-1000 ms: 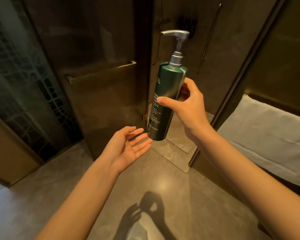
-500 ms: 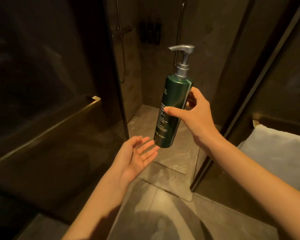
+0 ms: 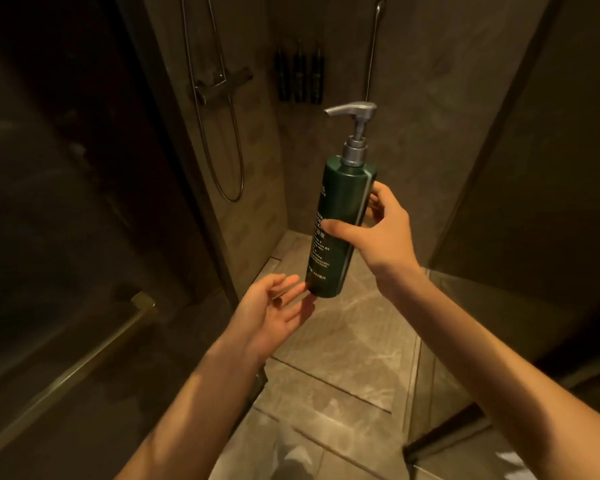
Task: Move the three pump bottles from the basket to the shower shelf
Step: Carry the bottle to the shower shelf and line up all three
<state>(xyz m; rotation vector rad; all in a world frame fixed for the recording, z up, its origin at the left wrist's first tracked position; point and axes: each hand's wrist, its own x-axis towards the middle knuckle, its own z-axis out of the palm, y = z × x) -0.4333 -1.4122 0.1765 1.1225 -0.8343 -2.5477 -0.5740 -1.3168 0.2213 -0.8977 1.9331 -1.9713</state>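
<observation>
Brass-coloured metal catches the light low on the left, where one handle bar (image 3: 84,368) runs across the dark glass door (image 3: 66,202); a second ago that bar sat higher and nearer the middle, so the person has stepped closer to the shower and the door has slid off to the side. Past its edge, one shower hose (image 3: 222,140) loops down the stone wall beneath a mixer fitting (image 3: 219,84), both of which have come into fuller sight.

Next comes the left hand (image 3: 274,317), palm up, its grip spread and empty, fingertips just under the base of the bottle, about where it hovered before. Whether they actually touch the base I cannot tell from here.

One dark green pump bottle (image 3: 340,223) with a silver pump head (image 3: 355,110) is held in the air over the shower floor (image 3: 343,341), nearly upright, top tilted slightly right. On the back wall behind it hang what look like three dark bottles (image 3: 298,74) in a row, though the gloom makes them hard to read; they now appear larger and closer than before.

The right hand (image 3: 385,233) pinches the bottle at mid-height, thumb across the printed front, fingers behind, just as a second ago. One thin vertical rail (image 3: 373,53) climbs the wall above it. The white towel seen earlier on the right has gone from sight.
</observation>
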